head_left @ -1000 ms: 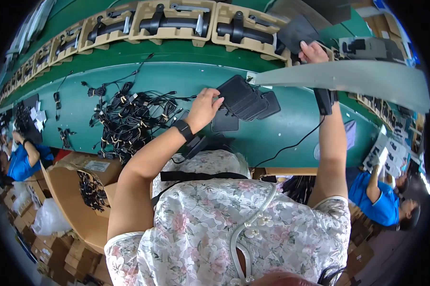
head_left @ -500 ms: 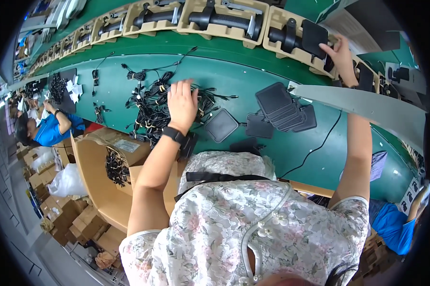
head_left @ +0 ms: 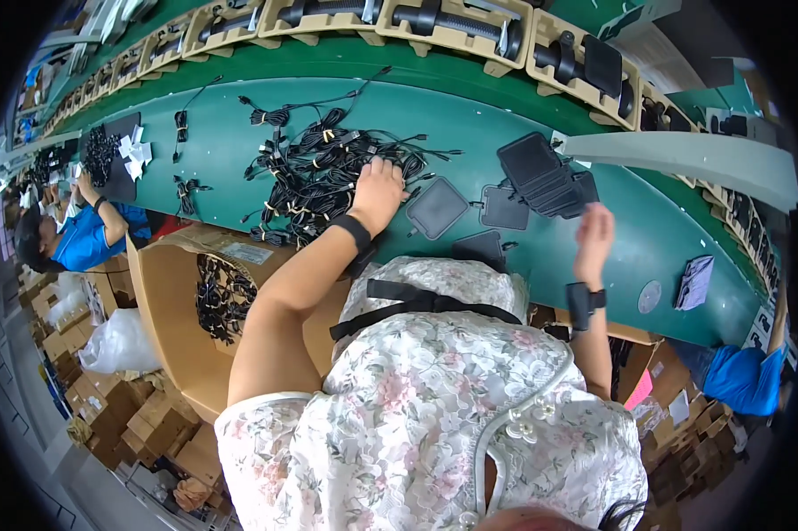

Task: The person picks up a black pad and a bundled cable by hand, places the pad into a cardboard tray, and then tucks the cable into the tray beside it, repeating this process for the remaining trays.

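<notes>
Down from the trays, the right hand (head_left: 595,232) now sits right of centre at the lower right end of a stack of black pads (head_left: 532,166); half a second ago it was at the upper right, on a square black pad (head_left: 603,65). That pad now lies untouched over the black parts in a tan tray (head_left: 569,88). The left hand (head_left: 380,192), which hovered above the cables, now reaches down onto the right side of the cable pile (head_left: 328,168), just left of the frame's centre.

The right hand is loosely bent with nothing visible in its grasp; whether its fingertips touch the stack cannot be told. The left hand's fingers curl over the black cables, but whether they grip one cannot be told.

Between the pile and the stack, three more pads lie on the green table (head_left: 651,234): one pad with a paler rim (head_left: 437,208), one beside the stack (head_left: 505,208), and one nearer the person's lap (head_left: 481,249). A long grey strip (head_left: 682,157) crosses the right of the frame. At the right, a folded purple item (head_left: 694,283) lies near a pale disc (head_left: 649,297). At the lower left, a cardboard box (head_left: 164,327) holds more black cables (head_left: 222,296).
</notes>
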Available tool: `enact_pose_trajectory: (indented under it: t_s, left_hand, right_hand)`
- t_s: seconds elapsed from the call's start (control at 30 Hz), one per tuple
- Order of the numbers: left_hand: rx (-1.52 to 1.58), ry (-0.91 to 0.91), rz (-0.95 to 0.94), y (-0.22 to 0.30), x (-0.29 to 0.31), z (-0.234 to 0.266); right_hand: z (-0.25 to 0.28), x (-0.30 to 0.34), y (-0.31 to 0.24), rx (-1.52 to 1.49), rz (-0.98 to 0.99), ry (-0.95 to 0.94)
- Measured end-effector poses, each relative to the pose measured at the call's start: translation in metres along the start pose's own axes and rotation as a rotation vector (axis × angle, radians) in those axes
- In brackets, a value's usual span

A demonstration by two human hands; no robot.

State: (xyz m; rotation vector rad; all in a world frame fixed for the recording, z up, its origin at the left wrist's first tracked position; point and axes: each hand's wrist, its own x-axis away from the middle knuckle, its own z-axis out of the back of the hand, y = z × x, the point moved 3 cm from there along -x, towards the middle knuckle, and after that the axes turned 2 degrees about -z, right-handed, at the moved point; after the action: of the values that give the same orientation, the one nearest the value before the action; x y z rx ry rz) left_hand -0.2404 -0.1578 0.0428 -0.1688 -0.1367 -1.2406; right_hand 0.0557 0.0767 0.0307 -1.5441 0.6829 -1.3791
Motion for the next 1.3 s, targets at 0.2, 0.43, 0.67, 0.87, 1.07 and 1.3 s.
enact_pose_trajectory:
  t_s: [0.2,0.43,0.67,0.87,1.07,1.3]
  left_hand:
    - [0.099,0.127,-0.045,0.001,0.0,0.042]
    - [0.634,-0.011,-0.208,0.004,0.0,0.092]
    - [1.792,-0.07,0.075,-0.036,0.008,0.1]
    - [1.406,-0.464,-0.024,-0.048,0.006,0.115]
    - [0.62,-0.406,-0.046,-0.107,0.032,0.096]
    - [1.179,0.314,-0.164,-0.026,0.005,0.124]
  right_hand:
    - [-0.147,0.09,-0.065,0.74,1.112,-0.556]
    - [-0.197,0.093,-0.053,1.109,0.87,-0.948]
    - [-0.22,0.113,-0.108,0.421,0.356,-0.85]
    - [-0.197,0.096,-0.13,0.584,0.088,-0.74]
    - [-0.152,0.092,-0.158,0.717,0.191,-0.793]
    - [-0.188,0.106,-0.142,-0.29,-0.076,-0.602]
